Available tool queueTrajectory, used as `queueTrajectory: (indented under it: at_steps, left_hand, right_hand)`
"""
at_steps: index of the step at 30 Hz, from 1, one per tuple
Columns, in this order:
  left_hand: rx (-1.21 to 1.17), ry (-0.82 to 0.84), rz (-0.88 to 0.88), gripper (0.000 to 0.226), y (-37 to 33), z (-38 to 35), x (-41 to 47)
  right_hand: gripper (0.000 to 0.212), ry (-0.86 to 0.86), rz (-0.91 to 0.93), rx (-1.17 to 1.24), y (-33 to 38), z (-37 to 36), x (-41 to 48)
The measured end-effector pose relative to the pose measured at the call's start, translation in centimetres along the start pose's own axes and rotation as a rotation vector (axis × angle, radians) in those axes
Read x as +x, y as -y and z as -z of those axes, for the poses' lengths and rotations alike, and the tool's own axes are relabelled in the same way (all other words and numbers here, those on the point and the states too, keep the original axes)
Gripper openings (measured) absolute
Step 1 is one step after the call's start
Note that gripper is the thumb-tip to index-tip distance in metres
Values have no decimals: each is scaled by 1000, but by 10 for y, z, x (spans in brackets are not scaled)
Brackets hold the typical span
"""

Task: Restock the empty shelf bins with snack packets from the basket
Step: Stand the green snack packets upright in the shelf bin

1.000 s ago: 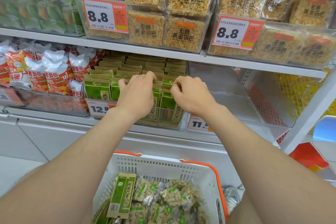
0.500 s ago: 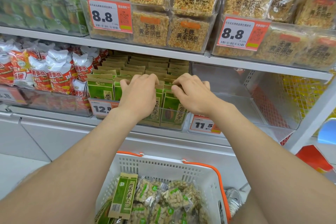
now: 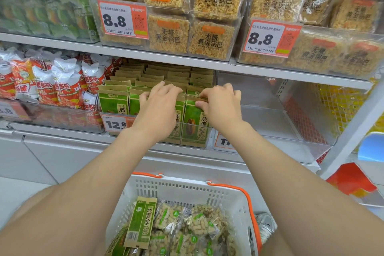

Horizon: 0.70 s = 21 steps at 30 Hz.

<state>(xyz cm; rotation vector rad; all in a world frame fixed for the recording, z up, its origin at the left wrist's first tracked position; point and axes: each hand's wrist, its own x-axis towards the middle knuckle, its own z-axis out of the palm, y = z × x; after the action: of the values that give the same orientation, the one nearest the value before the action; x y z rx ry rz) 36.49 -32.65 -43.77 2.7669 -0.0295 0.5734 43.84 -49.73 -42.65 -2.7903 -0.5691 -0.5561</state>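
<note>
Green and tan seed packets (image 3: 116,100) stand in rows in a clear bin on the middle shelf. My left hand (image 3: 159,108) rests on the tops of the front packets, its fingers curled over their tan flaps. My right hand (image 3: 220,104) pinches the top of the front right green packet (image 3: 195,122). Below, a white basket (image 3: 187,189) with orange handles holds one more green packet (image 3: 141,222) and several clear bags of pale puffed snacks (image 3: 187,224). To the right of the green packets a clear bin (image 3: 270,118) stands empty.
Red and white snack bags (image 3: 62,87) fill the bin at the left. On the upper shelf are bins of golden rice-crust packs (image 3: 209,37) with 8.8 price tags. A white shelf upright (image 3: 357,122) rises at the right. A shoe (image 3: 264,226) shows beside the basket.
Both hands stay on the front green packets, shifting slightly as they press and straighten them. The view has drifted a little.
</note>
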Motion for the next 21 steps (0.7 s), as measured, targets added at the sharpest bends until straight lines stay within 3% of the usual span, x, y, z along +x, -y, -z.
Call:
queueTrajectory:
  at_steps: [5,7,10,14,18,21]
  left_hand:
    - [32,-191,-63,32,1,8,-14]
    - [42,-160,-59,23,1,13,-19]
    - [34,7,-55,15,3,15,-35]
    - [92,275,-28,18,8,1,-69]
    - [165,447,-32,15,18,-17,-110]
    - [163,558,-11,16,32,-43,-150]
  right_hand:
    - [27,-192,65,-22,17,8,-17]
    - [17,-179,172,83,29,16,-30]
    - [15,90,236,158,50,24,-55]
    - [15,434,251,47,70,19,-97]
    - [16,583,262,6,79,8,-141]
    - [27,685,271,-15,85,0,-174]
